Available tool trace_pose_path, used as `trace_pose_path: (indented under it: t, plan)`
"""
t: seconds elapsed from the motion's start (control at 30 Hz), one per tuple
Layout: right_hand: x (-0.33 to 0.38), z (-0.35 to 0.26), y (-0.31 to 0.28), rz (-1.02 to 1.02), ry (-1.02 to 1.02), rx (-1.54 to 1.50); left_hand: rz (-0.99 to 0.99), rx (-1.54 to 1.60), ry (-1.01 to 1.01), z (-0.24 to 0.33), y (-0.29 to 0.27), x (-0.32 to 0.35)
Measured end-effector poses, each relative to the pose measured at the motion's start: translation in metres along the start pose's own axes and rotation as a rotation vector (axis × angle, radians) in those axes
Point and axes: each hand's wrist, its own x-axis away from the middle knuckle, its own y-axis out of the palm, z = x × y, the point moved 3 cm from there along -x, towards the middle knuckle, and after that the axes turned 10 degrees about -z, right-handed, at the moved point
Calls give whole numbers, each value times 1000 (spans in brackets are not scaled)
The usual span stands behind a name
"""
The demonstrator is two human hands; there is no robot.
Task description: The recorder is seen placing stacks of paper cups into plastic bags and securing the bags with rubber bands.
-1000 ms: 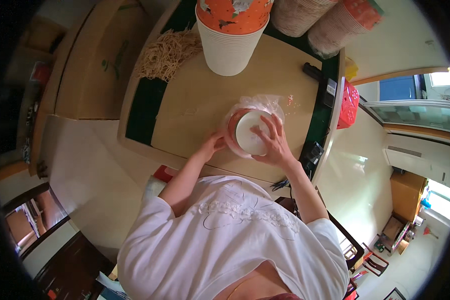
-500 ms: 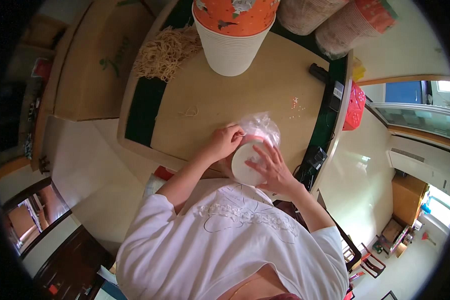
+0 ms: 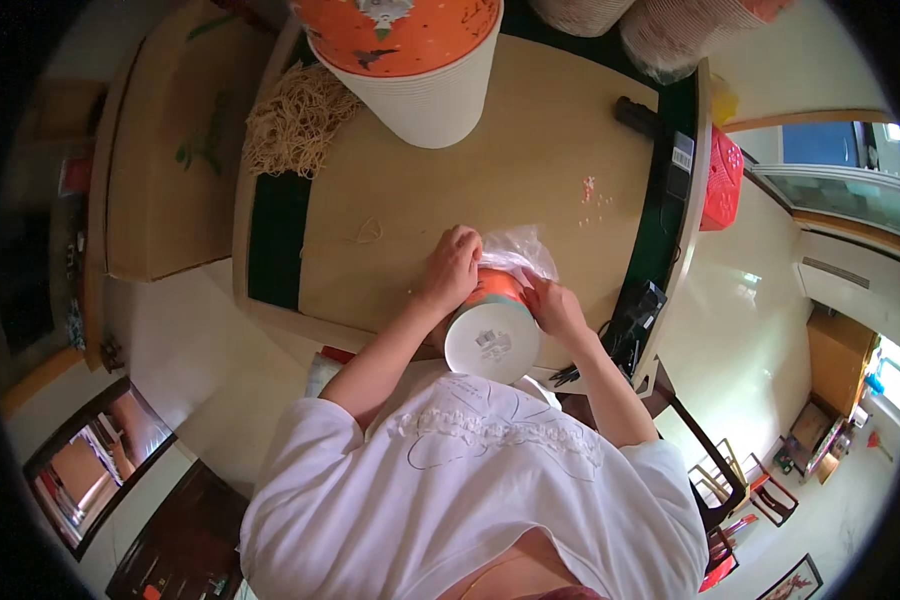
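An orange printed paper cup (image 3: 500, 286) lies on its side at the table's near edge, its round white end (image 3: 470, 345) facing me. Small grey-white shapes show in the middle of that end. Clear plastic bag (image 3: 518, 248) film is bunched round the cup's far part. My left hand (image 3: 454, 264) is closed at the bag's left edge, fingers bent down. On the other side my right hand (image 3: 558, 308) pinches the film beside the cup's orange wall. A loose rubber band (image 3: 368, 230) lies left of my left hand.
A tall nested stack of orange-and-white paper cups (image 3: 410, 75) stands at the far side, beside a heap of rubber bands (image 3: 298, 125). Bagged cup stacks (image 3: 675, 35) lie far right. Small pinkish bits (image 3: 589, 189), black devices (image 3: 642, 305) and a red basket (image 3: 722, 180) are on the right.
My right hand has left the round white end and moved to the bag's right edge, fingers now closed. The left hand stays at the film's left edge. More of the cup's orange wall shows.
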Motion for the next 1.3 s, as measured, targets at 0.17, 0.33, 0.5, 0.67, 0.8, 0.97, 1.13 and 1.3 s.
trace_pose_path:
  t: [0.17,0.33,0.5,0.67,0.8,0.97,1.13,1.3]
  plan:
    - [0,-8,-3,-31,149,177,-129,-63,202,-2,0,5]
    - [-7,1,3,155,31,166,-177,-220,174,-5,8,6]
    - [-27,-1,1,175,58,109,-294,-152,128,-4,11,2]
    - [-37,0,5,241,91,203,-333,-167,144,2,8,0]
    - [-21,-10,-10,352,25,23,-340,-172,101,-8,11,2]
    - [-17,-15,-11,208,-229,162,-412,-107,-79,0,11,1]
    - [-35,0,-2,187,-147,253,-413,-107,-19,3,11,1]
    - [-25,-15,-14,122,-116,87,-441,-164,-22,-12,18,3]
